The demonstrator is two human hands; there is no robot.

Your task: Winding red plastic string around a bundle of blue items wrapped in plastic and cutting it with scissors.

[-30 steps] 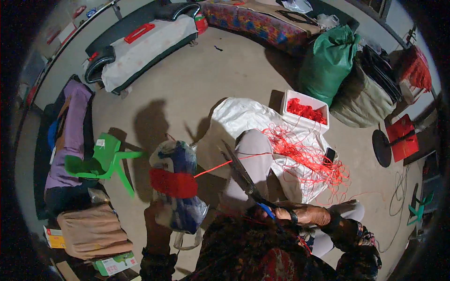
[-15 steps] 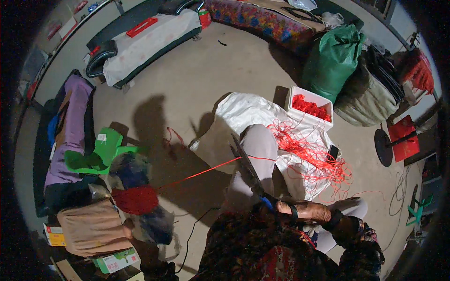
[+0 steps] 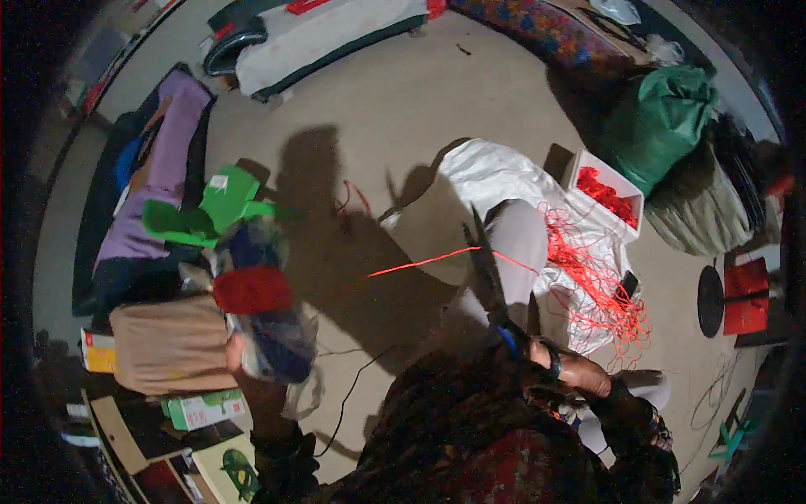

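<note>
Gripping red-wound bundle [image 3: 253,291] with left hand [image 3: 238,353], scissors [image 3: 490,286] with closed right hand [image 3: 573,370]; apparently leaving tangled red cord [image 3: 579,262] unused, right.

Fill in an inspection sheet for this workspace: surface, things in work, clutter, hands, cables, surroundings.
Surface: floor, with a white sheet spread on it.
Things in work: red-banded bundle; scissors; red strand crossing them, its visible left end short of the bundle.
Clutter: red tangle partly on the sheet; dark slab near it; white box with red contents.
Hands: left hand holds the bundle; right hand holds the scissors.
Cables: black cable loose on the floor; thinner cable at right.
Surroundings: green chair left; white-covered sofa upper left; green sack right.
</note>
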